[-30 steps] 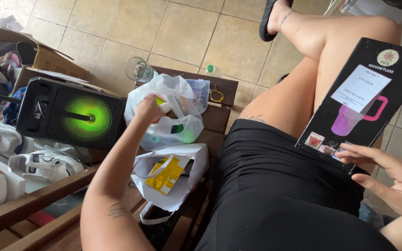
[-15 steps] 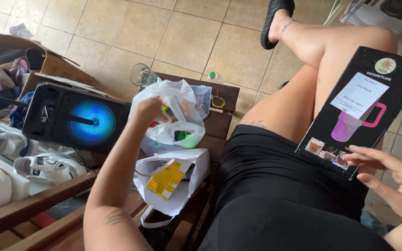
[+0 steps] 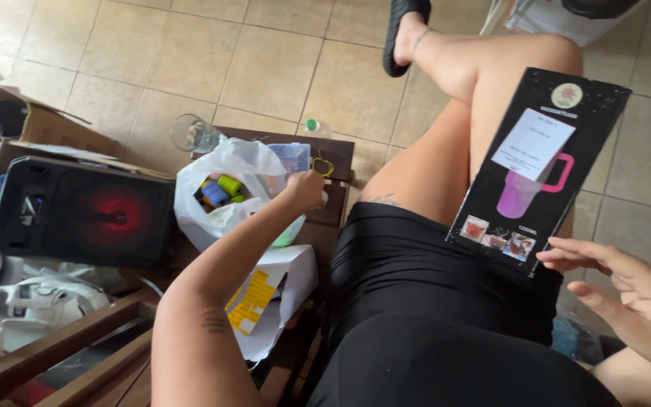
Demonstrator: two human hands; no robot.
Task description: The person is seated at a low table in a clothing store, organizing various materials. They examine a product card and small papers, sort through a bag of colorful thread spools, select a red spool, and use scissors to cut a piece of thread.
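The left hand [image 3: 307,188] reaches out over a low wooden desk [image 3: 337,151] and sits at the mouth of a white plastic bag [image 3: 227,169], its fingers curled in a narrow grip on the bag's edge or something small there (which of the two I cannot tell). Inside the bag lie spools of thread [image 3: 220,192] in yellow-green and blue. Just beyond the hand a small yellow loop [image 3: 323,164] lies on the desk, beside a clear plastic packet [image 3: 293,156].

The right hand [image 3: 627,290] is well apart from all this, at the lower right, fingers spread wide and fingertips touching the bottom corner of a tall black box [image 3: 536,173] with a pink mug pictured on it. The box leans on the person's thigh.

Left of the bag stands a black speaker [image 3: 80,211] with a red glowing centre. A second white bag [image 3: 276,290] with a yellow printed sheet lies nearer the body. A glass [image 3: 194,134] stands on the tiled floor [image 3: 265,60].
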